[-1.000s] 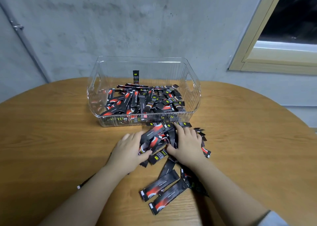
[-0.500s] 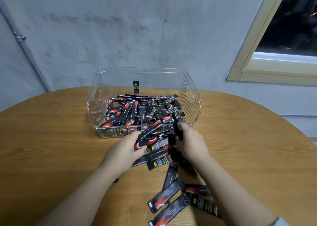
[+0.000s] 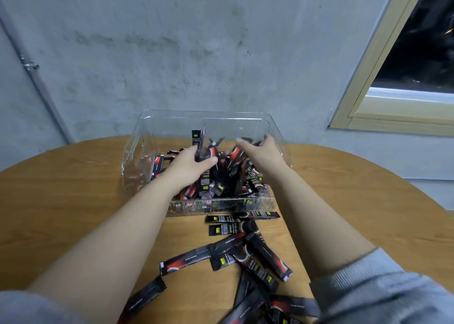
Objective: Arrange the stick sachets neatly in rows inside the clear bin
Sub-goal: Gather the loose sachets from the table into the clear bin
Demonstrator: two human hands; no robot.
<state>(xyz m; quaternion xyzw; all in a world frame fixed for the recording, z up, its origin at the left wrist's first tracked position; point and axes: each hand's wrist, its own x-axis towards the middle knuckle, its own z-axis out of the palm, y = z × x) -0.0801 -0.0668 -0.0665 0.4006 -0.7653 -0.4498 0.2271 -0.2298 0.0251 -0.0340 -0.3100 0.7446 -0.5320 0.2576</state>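
Two hands work inside the clear bin (image 3: 147, 166): left hand (image 3: 189, 162) gripping stick sachets (image 3: 204, 149), right hand (image 3: 262, 151) spread loose; next, likely lining them into rows.

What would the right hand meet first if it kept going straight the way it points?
Probably the bin's far wall: the right hand points away over the sachets, though depth is unclear.
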